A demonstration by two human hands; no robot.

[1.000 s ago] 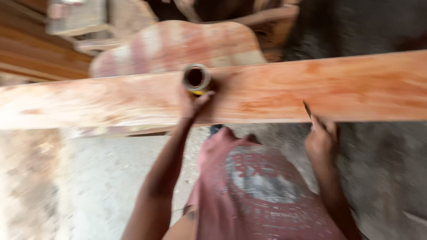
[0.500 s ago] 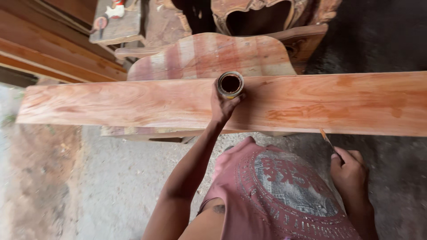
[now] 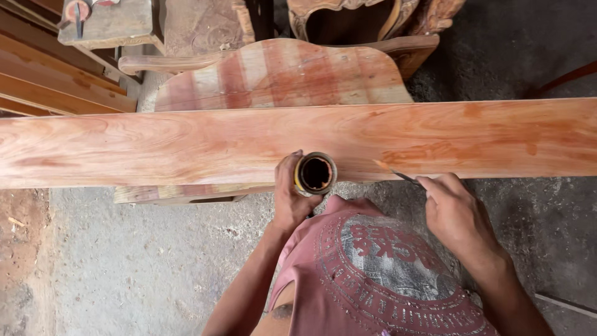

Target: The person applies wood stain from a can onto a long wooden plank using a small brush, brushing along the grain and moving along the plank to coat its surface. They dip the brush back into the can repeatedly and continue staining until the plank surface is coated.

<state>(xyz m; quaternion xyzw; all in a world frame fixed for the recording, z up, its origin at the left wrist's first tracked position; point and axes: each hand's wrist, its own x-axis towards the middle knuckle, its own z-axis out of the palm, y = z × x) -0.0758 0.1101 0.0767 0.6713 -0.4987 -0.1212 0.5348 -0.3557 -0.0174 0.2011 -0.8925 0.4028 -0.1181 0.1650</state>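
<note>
Shifted since the earlier frames: the small round tin [image 3: 316, 173] and the left hand [image 3: 292, 198] are now found lower in view, at the near edge of the plank, where half a second ago they were held over its middle; the right hand [image 3: 459, 214] is brought up from below the edge, so that its brush tip now reaches the wood. By this the work is judged to be at the point of dipping or laying on, not of resting.

Item, long plank [image 3: 186, 146]: reddish wood, laid crosswise through the whole view, with darker orange patches noted toward its right end, which may be wet stain, though this cannot be told for certain.

Item, curved panel [image 3: 280, 74]: striped in pale and red bands, lying beyond and partly beneath the plank.

Item, concrete floor [image 3: 137, 261]: grey, dusted with shavings.

Item, stacked boards [image 3: 56, 81]: seen at upper left.

Item, carved furniture parts [image 3: 373, 18]: seen at top.

Item, left hand: closed around the side of the tin, which is held upright with its dark open mouth upward, touching or just over the plank's near edge.

Item, right hand: pinched narrowly on the handle of a thin brush [image 3: 393, 172].

Item, brush: held slanting, its pale tip lying on the plank just right of the tin.
</note>
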